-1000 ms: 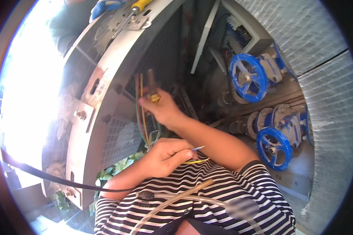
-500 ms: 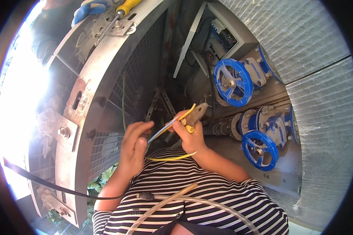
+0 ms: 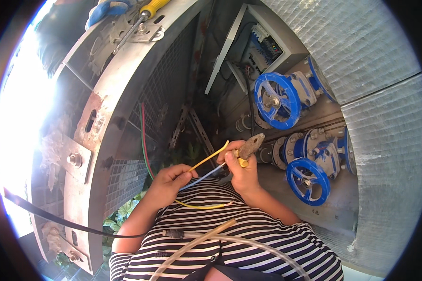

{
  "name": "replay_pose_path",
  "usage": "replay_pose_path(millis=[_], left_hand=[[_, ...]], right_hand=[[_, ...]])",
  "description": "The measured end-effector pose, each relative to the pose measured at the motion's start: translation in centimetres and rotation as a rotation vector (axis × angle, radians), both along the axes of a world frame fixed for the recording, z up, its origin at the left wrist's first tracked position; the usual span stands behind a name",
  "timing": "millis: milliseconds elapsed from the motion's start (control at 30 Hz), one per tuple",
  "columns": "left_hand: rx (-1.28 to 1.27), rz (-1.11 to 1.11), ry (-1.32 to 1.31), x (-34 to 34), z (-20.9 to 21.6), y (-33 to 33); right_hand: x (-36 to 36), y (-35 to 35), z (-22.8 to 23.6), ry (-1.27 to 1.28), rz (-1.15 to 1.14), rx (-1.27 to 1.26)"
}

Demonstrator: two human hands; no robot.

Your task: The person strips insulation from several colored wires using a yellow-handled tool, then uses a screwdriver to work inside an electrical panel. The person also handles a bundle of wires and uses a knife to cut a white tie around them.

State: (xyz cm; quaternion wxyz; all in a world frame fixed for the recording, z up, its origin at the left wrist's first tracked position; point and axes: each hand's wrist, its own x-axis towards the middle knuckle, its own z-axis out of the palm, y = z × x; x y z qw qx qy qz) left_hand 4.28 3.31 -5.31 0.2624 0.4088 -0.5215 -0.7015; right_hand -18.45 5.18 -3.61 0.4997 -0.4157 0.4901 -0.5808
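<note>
My right hand [image 3: 241, 169] grips rusty pliers with yellow handles [image 3: 248, 147], jaws pointing up and right. My left hand [image 3: 166, 183] pinches a blue wire [image 3: 202, 177] that runs up toward the pliers. A yellow wire [image 3: 206, 159] arcs from the pliers past my left hand and loops down over my striped shirt [image 3: 248, 234]. Red and green wires [image 3: 144, 140] hang along the mesh panel to the left of my left hand.
A curved metal frame [image 3: 103, 131] with bolts and mesh stands at left. Blue valve handwheels [image 3: 272, 100] [image 3: 309, 180] and an open electrical box [image 3: 262, 47] sit at right. A screwdriver [image 3: 143, 16] and blue glove lie on top. Clear tubing [image 3: 229, 239] crosses my chest.
My right hand left the wires on the mesh and came back near my chest with the pliers. Both hands now hold the blue and yellow wires close together.
</note>
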Motion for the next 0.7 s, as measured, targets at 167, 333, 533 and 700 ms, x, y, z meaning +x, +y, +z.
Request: replay_pose_path(millis=[167,333,533,700], left_hand=[[0.051,-0.09,-0.021,-0.4,0.9,0.3],[0.054,-0.103,-0.04,-0.4,0.6,0.3],[0.041,-0.143,-0.068,-0.3,1.0,-0.1],[0.003,-0.243,0.034,0.2,1.2,-2.3]], right_hand=[[-0.6,1.1,-0.4,0.001,0.013,0.073],[-1.4,1.0,-1.5,-0.159,0.063,0.032],[-1.5,0.6,-1.3,-0.217,0.071,0.024],[-2.1,0.5,-0.5,-0.206,0.234,0.067]])
